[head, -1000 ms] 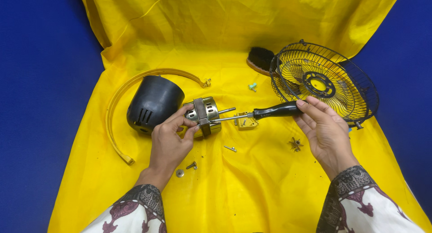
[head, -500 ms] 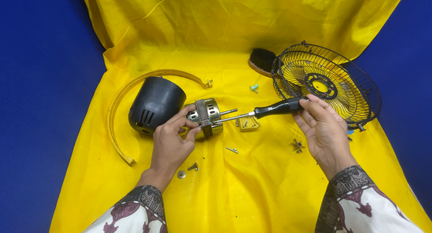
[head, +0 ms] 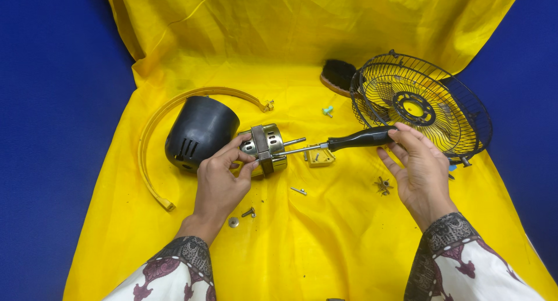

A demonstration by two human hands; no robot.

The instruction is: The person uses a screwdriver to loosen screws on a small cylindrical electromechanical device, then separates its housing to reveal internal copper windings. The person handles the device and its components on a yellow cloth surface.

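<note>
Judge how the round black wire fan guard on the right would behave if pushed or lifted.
The round black wire fan guard looks stiff and probably light, being open wire. It sits tilted on the yellow cloth, so a push might tip or rock it.

The motor, a brass-coloured drum with round vent holes and a short shaft pointing right, lies on its side. The black-handled screwdriver lies nearly level, its tip at the motor's face.
</note>
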